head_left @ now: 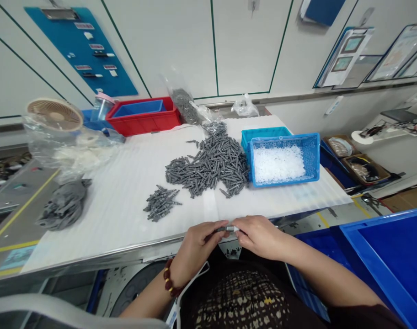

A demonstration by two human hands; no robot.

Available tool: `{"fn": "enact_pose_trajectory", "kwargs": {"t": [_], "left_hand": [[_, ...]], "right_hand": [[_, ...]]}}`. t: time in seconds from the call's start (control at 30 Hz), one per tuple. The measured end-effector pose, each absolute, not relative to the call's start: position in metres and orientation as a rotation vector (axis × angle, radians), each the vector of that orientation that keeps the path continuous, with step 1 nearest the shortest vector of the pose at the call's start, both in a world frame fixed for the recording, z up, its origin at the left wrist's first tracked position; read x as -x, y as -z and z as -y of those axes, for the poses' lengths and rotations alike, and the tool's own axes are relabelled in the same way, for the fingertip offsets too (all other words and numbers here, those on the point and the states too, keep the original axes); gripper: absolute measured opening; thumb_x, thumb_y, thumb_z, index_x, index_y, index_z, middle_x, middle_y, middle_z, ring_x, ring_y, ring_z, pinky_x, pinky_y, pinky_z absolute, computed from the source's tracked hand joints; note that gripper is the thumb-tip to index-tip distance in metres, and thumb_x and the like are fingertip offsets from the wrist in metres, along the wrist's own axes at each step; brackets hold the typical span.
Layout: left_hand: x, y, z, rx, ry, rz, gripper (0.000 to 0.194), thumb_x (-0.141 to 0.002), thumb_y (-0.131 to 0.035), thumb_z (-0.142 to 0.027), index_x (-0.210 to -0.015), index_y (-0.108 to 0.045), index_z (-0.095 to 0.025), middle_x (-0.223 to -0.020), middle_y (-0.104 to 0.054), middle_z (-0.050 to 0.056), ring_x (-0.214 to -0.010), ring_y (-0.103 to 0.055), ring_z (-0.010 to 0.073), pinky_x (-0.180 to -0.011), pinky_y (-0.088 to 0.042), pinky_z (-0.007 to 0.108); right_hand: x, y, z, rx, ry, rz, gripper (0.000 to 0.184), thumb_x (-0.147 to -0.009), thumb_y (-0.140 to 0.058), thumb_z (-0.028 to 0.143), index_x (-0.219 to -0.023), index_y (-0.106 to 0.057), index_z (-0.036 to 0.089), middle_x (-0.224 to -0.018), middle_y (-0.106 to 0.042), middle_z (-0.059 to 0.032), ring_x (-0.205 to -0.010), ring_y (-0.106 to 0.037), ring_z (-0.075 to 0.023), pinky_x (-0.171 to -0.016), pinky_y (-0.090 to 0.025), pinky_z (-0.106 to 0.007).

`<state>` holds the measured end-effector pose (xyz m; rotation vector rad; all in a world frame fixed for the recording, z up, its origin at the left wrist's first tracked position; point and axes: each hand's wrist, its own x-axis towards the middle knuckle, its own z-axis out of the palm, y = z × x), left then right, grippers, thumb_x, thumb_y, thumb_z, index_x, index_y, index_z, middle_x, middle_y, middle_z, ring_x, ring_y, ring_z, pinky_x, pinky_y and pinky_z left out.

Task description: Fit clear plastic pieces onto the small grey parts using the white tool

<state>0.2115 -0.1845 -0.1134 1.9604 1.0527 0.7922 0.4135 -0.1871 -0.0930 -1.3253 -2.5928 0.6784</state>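
Observation:
My left hand (pixel 203 242) pinches a small dark grey ribbed part (pixel 222 229) between thumb and fingers, just past the table's front edge. Against the other end of that part, my right hand (pixel 258 235) holds a small white plastic ring (pixel 235 229); the two pieces meet end to end, and how far one sits over the other is hard to see. Beyond the hands lies a large heap of similar grey parts (pixel 211 164), with a smaller pile (pixel 161 203) nearer on the left. White translucent rings fill much of a tilted blue bin (pixel 284 182).
Under the blue bin's back edge stands a teal bin (pixel 263 132). A red crate (pixel 147 122), a plastic bag of grey parts (pixel 184 105) and a fan (pixel 55 114) line the back. Grey cloth (pixel 64 205) lies left; a large blue crate (pixel 383 224) is at right.

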Motion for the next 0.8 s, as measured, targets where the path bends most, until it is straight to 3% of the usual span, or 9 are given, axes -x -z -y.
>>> {"fn": "enact_pose_trajectory", "kwargs": {"t": [0.3,0.8], "left_hand": [[-0.211,0.113,0.187,-1.709,-0.76,-1.054,0.021,-0.085,-0.052,-0.03,-0.093,-0.067,-0.017,-0.079,-0.073,0.004,-0.07,-0.069,0.0162,-0.063,-0.057,0.024],[-0.209,0.115,0.189,-1.707,-0.744,-1.098,0.023,-0.086,-0.051,-0.032,-0.094,-0.066,-0.017,-0.078,-0.072,0.005,-0.071,-0.068,0.0164,-0.063,-0.057,0.024]], "right_hand": [[-0.41,0.096,0.187,1.385,-0.669,2.596,0.014,-0.087,-0.048,0.019,-0.077,-0.057,0.017,-0.07,-0.061,-0.0009,-0.062,-0.053,-0.0141,-0.055,-0.023,-0.025],[-0.405,0.103,0.184,1.425,-0.553,2.58,0.026,-0.089,-0.049,0.034,-0.074,-0.06,0.017,-0.065,-0.061,-0.0007,-0.059,-0.053,-0.0133,-0.052,-0.019,-0.025]]}}
